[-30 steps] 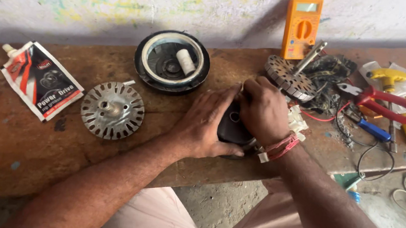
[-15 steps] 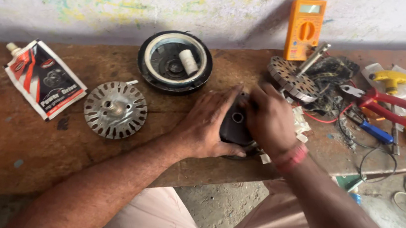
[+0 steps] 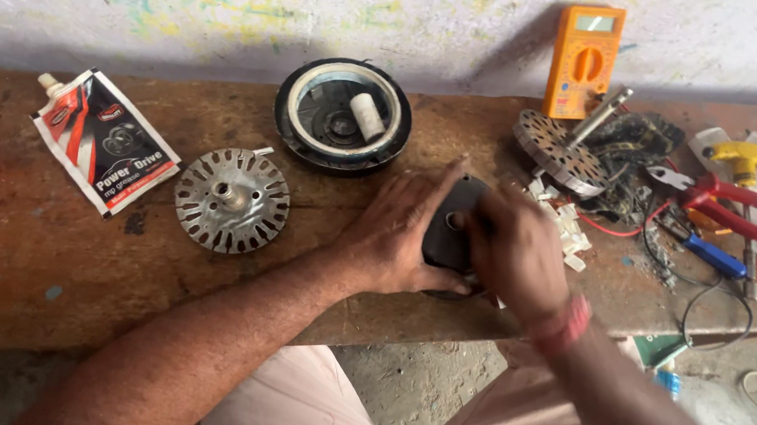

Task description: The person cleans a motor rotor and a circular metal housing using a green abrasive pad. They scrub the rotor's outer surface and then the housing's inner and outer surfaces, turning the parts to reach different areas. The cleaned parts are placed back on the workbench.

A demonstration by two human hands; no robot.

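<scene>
Right hand [image 3: 516, 255] shifted lower over dark motor part [image 3: 450, 229], left hand [image 3: 402, 236] grip grasping it too.

Bare forearms, red band [image 3: 562, 324] on right wrist, pale pink trousers [image 3: 311, 412]

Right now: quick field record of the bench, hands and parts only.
left hand: pressed on the left side of the dark round part
right hand: on top of the same part, covering its right side
bench: worn wood
left of hands: slotted metal disc, printed pouch
behind: round black housing
right: orange multimeter, red pliers
</scene>
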